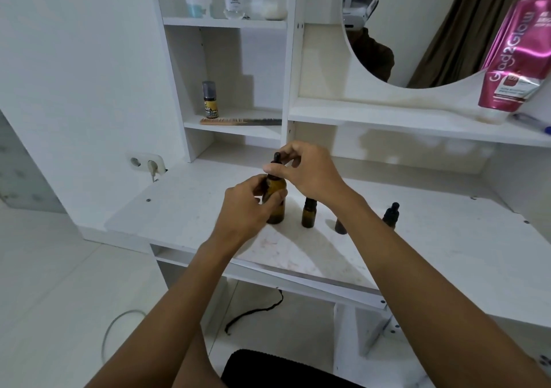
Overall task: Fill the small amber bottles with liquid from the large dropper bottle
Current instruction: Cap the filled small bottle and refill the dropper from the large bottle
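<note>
Left hand [249,206] gripping large dropper bottle [275,201], right hand [310,171] pinching its cap – upright

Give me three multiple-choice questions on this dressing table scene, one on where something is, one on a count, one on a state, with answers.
1. Where does the comb lie?
A. on the tabletop
B. on a shelf beside a small bottle with a yellow label
C. on the floor

2. How many small bottles stand right of the large amber bottle?
A. one
B. three
C. five

3. What is the right hand doing?
A. resting flat on the table
B. holding the comb
C. pinching the large bottle's dropper cap

Answers: 1 B, the comb sits on that shelf. 2 B, three show there, one partly hidden by the forearm. 3 C, its fingers close on the cap while the left hand grips the bottle.
</note>
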